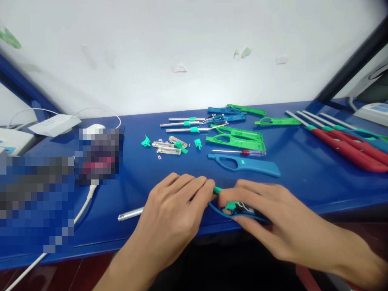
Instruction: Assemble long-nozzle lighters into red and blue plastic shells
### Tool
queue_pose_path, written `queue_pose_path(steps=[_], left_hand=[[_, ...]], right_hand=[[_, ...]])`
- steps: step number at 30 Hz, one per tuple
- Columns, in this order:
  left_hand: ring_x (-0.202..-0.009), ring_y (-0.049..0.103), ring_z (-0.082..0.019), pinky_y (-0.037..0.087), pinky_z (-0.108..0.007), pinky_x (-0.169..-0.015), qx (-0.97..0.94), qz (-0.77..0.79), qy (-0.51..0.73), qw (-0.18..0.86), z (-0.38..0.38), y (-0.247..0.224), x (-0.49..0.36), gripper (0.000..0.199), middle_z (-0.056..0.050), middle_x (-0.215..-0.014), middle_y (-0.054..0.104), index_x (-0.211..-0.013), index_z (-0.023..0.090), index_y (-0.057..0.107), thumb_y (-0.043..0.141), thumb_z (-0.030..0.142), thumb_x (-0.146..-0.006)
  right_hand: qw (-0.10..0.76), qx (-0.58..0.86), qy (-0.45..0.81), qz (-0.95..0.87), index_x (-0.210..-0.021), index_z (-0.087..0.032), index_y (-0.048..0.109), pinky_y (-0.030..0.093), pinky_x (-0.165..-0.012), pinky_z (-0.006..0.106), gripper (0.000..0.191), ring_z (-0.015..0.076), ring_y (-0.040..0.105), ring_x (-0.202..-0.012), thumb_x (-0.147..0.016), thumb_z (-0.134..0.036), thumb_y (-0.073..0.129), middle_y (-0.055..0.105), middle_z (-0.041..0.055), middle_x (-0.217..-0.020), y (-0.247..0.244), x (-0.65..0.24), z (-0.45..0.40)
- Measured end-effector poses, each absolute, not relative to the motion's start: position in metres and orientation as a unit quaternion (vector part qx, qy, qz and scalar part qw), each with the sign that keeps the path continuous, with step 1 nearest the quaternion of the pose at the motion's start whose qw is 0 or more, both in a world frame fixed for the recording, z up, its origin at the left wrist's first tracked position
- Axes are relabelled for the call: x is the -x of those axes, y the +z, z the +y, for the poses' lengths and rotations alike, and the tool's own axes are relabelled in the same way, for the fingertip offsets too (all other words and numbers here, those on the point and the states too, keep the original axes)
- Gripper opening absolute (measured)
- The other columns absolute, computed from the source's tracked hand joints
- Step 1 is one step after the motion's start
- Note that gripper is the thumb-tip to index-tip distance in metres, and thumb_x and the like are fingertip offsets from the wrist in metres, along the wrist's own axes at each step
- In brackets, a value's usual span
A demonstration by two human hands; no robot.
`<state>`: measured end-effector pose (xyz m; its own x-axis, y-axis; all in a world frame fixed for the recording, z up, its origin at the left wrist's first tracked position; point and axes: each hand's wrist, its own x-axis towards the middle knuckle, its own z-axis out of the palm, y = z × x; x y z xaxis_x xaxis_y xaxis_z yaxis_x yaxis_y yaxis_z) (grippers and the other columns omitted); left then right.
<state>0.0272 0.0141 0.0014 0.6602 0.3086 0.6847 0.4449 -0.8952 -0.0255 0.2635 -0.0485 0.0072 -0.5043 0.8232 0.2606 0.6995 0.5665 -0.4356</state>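
My left hand (178, 206) is closed around the front of a gas lighter (218, 208), whose metal tube (130, 214) sticks out to the left. My right hand (273, 218) grips the lighter's blue handle, thumb below and fingers above. The handle's side is open, showing a green trigger piece (231, 206) and white wires (246, 207). Just beyond lies a blue handle half (257, 165), with a screwdriver (242, 152) behind it. Green handle halves (236, 141) rest farther back. My palms hide much of the lighter.
Loose metal tubes (182, 124), clear fuel tanks (168, 150) and a green trigger (146, 141) lie mid-table. Whole red lighters (348, 149) stand out at right. A white cable (85, 206) and a blurred-out device (100, 157) are at left. A white wall (194, 52) bounds the back.
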Motion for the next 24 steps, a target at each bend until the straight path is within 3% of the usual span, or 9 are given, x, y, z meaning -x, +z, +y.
queue_pose_path(steps=[3, 5, 7, 11, 17, 20, 24], left_hand=[[-0.088, 0.075, -0.025, 0.051, -0.040, -0.075, 0.908, -0.226, -0.342, 0.087, 0.015, 0.001, -0.027, 0.017, -0.008, -0.105, 0.081, -0.115, 0.010, 0.069, 0.055, 0.009, -0.106], [-0.090, 0.075, -0.027, 0.052, -0.041, -0.075, 0.910, -0.234, -0.333, 0.081, 0.017, 0.002, -0.027, 0.017, -0.008, -0.105, 0.080, -0.117, 0.010, 0.069, 0.057, 0.011, -0.106], [-0.094, 0.074, -0.028, 0.053, -0.043, -0.078, 0.916, -0.243, -0.313, 0.070, 0.019, 0.003, -0.027, 0.019, -0.009, -0.105, 0.080, -0.118, 0.011, 0.070, 0.055, 0.013, -0.107], [-0.111, 0.069, -0.032, 0.054, -0.052, -0.096, 0.936, -0.253, -0.244, 0.031, 0.024, 0.008, -0.024, 0.026, -0.010, -0.118, 0.078, -0.128, 0.011, 0.068, 0.055, 0.019, -0.107], [-0.131, 0.057, -0.030, 0.045, -0.056, -0.115, 0.936, -0.273, -0.217, -0.049, 0.019, 0.020, -0.019, 0.038, -0.009, -0.137, 0.069, -0.144, 0.019, 0.061, 0.054, 0.024, -0.107], [-0.123, 0.061, -0.025, 0.051, -0.049, -0.109, 0.946, -0.235, -0.211, -0.075, 0.017, 0.024, -0.024, 0.034, -0.006, -0.128, 0.071, -0.141, 0.021, 0.063, 0.053, 0.017, -0.108], [-0.108, 0.065, -0.027, 0.058, -0.046, -0.092, 0.974, -0.155, -0.165, 0.005, 0.023, 0.033, -0.036, 0.037, -0.009, -0.119, 0.071, -0.127, 0.016, 0.069, 0.049, -0.002, -0.101]], right_hand=[[0.223, 0.485, 0.129, -0.836, -0.152, -0.037, 0.042, 0.058, -0.097, 0.038, 0.052, 0.0241, 0.071, -0.120, -0.103, -0.034, 0.060, 0.071, 0.0023, -0.138, 0.009, -0.267, -0.053], [0.225, 0.520, 0.123, -0.815, -0.160, -0.037, 0.033, 0.057, -0.102, 0.041, 0.066, 0.0272, 0.067, -0.128, -0.102, -0.044, 0.063, 0.066, 0.0044, -0.147, 0.008, -0.273, -0.054], [0.226, 0.536, 0.115, -0.806, -0.159, -0.039, 0.037, 0.057, -0.102, 0.043, 0.062, 0.0273, 0.067, -0.127, -0.103, -0.046, 0.062, 0.066, 0.0039, -0.145, 0.005, -0.278, -0.053], [0.246, 0.516, 0.090, -0.816, -0.137, -0.039, 0.059, 0.054, -0.099, 0.042, 0.029, 0.0248, 0.066, -0.118, -0.107, -0.037, 0.057, 0.068, 0.0027, -0.127, -0.004, -0.286, -0.046], [0.223, 0.526, 0.089, -0.816, -0.140, -0.039, 0.056, 0.050, -0.099, 0.045, 0.034, 0.0266, 0.059, -0.116, -0.107, -0.044, 0.059, 0.061, 0.0047, -0.124, -0.005, -0.286, -0.044], [0.221, 0.533, 0.105, -0.810, -0.138, -0.039, 0.054, 0.049, -0.101, 0.044, 0.034, 0.0263, 0.057, -0.119, -0.105, -0.047, 0.061, 0.060, 0.0038, -0.127, -0.004, -0.288, -0.045], [0.227, 0.528, 0.137, -0.807, -0.134, -0.040, 0.052, 0.047, -0.102, 0.042, 0.028, 0.0240, 0.057, -0.121, -0.107, -0.046, 0.058, 0.060, 0.0009, -0.129, -0.005, -0.292, -0.045]])
